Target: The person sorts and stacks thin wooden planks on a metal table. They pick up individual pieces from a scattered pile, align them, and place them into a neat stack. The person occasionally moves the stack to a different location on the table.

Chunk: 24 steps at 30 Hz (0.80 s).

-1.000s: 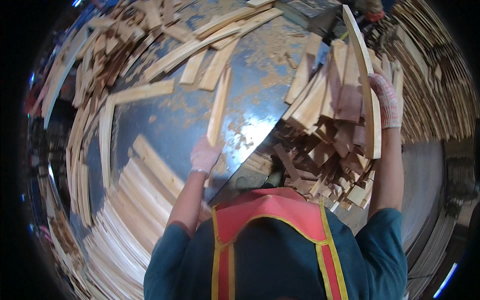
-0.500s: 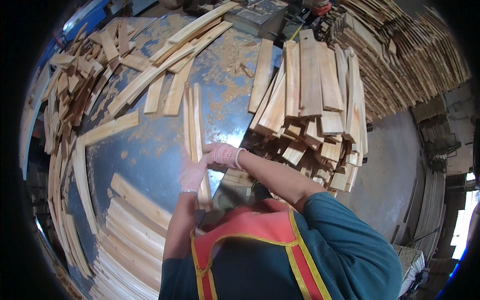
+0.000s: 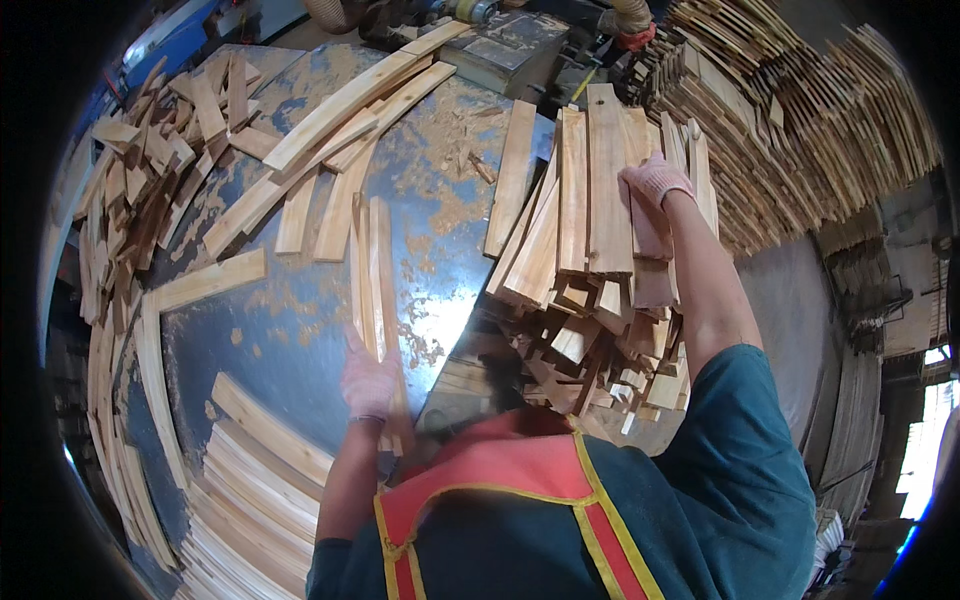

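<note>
My left hand [image 3: 368, 385], in a pale pink glove, grips the near end of two thin wooden slats [image 3: 372, 270] lying side by side on the blue metal table [image 3: 290, 340]. My right hand [image 3: 655, 185], also gloved, reaches forward and rests on the top of a pile of short wooden slats [image 3: 590, 220] stacked at the table's right edge, fingers curled on one slat there. My teal sleeves and orange safety vest fill the lower part of the view.
Loose curved slats [image 3: 330, 120] and sawdust lie across the far table. Neat rows of slats [image 3: 250, 490] sit at the near left, scrap pieces [image 3: 130, 190] at the far left. Big stacks of slats [image 3: 820, 130] stand at the right.
My right hand has left the two slats and reached out to the pile on the right. My left hand still holds the slats' near end.
</note>
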Each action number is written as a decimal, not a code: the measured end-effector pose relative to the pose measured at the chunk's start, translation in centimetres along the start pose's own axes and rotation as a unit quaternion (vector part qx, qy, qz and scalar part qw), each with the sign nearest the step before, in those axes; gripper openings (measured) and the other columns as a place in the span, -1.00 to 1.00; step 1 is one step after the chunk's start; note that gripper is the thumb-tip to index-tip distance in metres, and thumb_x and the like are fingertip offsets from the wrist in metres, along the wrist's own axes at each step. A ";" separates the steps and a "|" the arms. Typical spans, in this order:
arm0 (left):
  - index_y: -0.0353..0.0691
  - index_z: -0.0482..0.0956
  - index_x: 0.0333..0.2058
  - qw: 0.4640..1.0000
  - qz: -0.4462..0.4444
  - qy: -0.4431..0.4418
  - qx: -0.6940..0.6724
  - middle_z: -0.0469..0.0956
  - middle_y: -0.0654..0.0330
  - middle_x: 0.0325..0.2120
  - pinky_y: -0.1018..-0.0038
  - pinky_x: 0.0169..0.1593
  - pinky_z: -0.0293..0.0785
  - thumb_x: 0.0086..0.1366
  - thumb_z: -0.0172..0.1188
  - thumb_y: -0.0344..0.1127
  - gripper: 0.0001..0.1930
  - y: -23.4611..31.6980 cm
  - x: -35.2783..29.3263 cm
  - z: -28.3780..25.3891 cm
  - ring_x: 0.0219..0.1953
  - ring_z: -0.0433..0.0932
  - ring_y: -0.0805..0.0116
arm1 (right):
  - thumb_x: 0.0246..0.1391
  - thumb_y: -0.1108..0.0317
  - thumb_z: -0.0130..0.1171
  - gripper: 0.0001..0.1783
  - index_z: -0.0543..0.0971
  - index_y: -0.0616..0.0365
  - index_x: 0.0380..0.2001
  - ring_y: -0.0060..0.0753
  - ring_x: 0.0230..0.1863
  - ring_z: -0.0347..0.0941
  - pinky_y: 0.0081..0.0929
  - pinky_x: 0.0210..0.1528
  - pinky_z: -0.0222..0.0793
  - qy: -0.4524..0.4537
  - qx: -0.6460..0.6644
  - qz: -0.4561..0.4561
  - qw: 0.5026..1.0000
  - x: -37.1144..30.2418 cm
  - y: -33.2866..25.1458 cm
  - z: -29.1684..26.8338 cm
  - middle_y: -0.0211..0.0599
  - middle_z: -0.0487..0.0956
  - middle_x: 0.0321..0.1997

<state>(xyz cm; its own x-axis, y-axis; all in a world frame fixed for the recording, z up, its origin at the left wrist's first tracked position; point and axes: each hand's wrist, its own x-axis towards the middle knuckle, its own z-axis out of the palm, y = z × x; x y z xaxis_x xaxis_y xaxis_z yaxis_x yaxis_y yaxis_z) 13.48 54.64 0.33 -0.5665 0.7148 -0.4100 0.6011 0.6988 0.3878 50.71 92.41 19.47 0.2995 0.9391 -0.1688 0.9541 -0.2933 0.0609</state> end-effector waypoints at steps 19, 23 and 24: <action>-0.20 -0.12 0.59 0.999 0.021 -0.031 -0.038 0.35 -0.24 0.40 0.09 0.31 0.51 0.27 0.33 0.21 0.14 -1.0 2.4 0.0 0.26 0.55 -0.22 | 0.03 0.27 0.40 -0.42 0.60 0.27 0.13 0.06 -0.14 0.68 -0.11 -0.06 0.68 -0.206 0.366 -0.189 0.888 -19.9 -16.1 16.3 0.13 0.69 -0.04; -0.16 -0.07 0.59 0.996 0.084 -0.019 -0.008 0.30 -0.23 0.42 0.12 0.31 0.51 0.24 0.36 0.21 0.14 0.9 1.7 0.2 0.32 0.50 -0.18 | -0.04 0.28 0.35 -0.54 0.75 0.10 0.00 0.07 0.03 0.68 -0.03 0.11 0.58 -0.230 0.017 -0.632 0.740 -23.1 -20.3 26.0 0.13 0.72 0.00; -0.14 -0.06 0.59 0.995 0.096 0.008 0.016 0.30 -0.23 0.41 0.13 0.30 0.51 0.23 0.36 0.21 0.14 0.1 1.7 0.9 0.32 0.49 -0.18 | 0.05 0.17 0.31 -0.55 0.74 0.09 0.01 0.09 0.05 0.68 -0.06 0.11 0.58 -0.438 0.135 -0.332 0.825 -27.3 -21.5 21.2 0.08 0.73 0.02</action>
<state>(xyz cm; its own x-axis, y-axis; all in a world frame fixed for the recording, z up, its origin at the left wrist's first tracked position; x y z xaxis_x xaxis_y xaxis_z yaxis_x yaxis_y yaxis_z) 13.05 55.91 -1.11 -0.4490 0.8353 -0.3174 0.7159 0.5488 0.4316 22.20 69.33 1.94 -0.5106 0.4546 -0.7299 0.8422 0.0931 -0.5311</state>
